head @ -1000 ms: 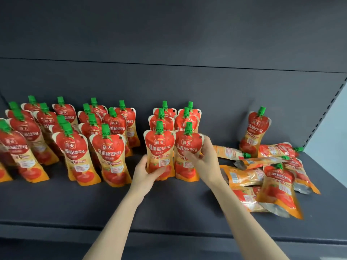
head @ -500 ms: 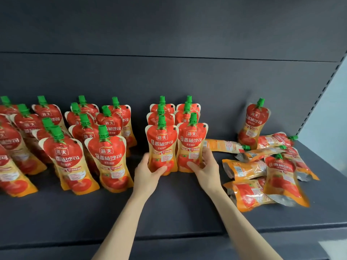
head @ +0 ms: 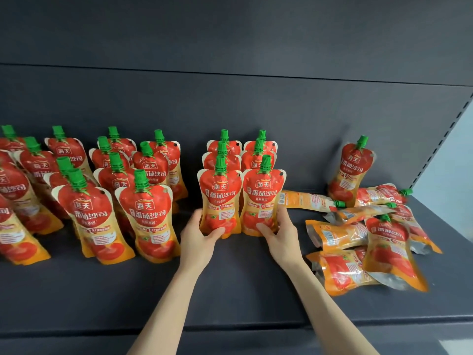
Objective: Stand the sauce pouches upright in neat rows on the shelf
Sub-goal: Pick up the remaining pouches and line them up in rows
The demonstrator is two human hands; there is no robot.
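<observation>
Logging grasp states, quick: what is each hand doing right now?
Left hand: grips the front left pouch near its base.
Right hand: grips the front right pouch near its base.

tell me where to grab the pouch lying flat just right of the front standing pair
Probably pinch the flat pouch across its upper body near the green cap, coming from above on the right: it lies back-up, cap pointing right, base toward the standing pouches.

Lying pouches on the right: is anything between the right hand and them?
Nothing visible. Only bare shelf lies between the right hand and the nearest lying pouch. That hand grips the front-right standing pouch.
</observation>
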